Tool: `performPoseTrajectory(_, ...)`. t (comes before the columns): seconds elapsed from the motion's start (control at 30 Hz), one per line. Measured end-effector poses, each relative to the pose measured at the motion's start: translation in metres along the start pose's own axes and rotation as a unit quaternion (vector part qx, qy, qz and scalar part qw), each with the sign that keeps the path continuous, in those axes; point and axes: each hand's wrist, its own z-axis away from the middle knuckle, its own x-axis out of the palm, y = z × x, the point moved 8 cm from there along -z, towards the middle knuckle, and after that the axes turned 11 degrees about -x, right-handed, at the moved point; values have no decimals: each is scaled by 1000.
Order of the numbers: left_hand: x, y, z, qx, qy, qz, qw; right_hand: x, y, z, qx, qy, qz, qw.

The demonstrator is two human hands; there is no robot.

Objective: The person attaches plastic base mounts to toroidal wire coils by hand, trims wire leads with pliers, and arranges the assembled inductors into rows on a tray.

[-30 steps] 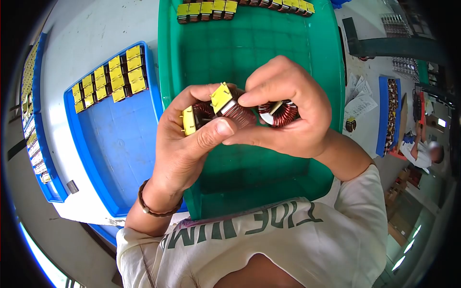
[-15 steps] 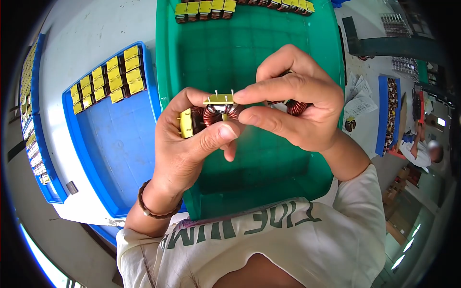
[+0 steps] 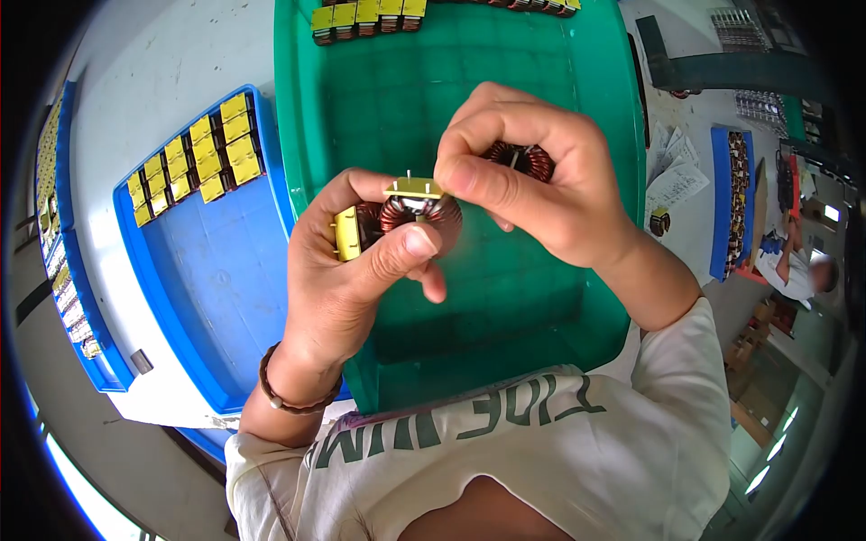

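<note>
My left hand [image 3: 347,261] is closed around two copper-wound toroidal coils. One coil [image 3: 442,216] faces me, its yellow base plate [image 3: 413,187] on top with pins sticking up. The other, further left in the palm, has its yellow plate [image 3: 346,234] turned sideways. My right hand [image 3: 550,180] curls its fingers around another toroidal coil [image 3: 526,160]. Its thumb and index finger are pinched at the right end of the upper yellow plate, hiding that corner. Both hands are above the green tray [image 3: 469,307].
Rows of yellow-plated coils stand along the green tray's far end. At left, a blue tray [image 3: 203,307] holds more coils [image 3: 212,149]. Papers [image 3: 677,171] and a single coil [image 3: 660,221] lie at right, near another filled blue tray [image 3: 719,203]. Another person [image 3: 794,270] is at the far right.
My right thumb and index finger have come together at the plate's right corner, and the hand has turned. More of the coil in my right hand shows. My left hand stays nearly still.
</note>
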Motion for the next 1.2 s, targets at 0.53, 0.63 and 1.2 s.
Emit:
performPoseTrajectory(0.53, 3, 1, -1, -20, -88, 85, 992, -20, 31, 11, 181, 126, -149, 964)
performPoseTrajectory(0.63, 2, 1, -2, -24, -96, 109, 989, -18, 36, 14, 216, 157, -167, 949)
performPoseTrajectory(1.2, 3, 0, 0, -37, -92, 134, 986, -2, -3, -1, -7, -1, 42, 999)
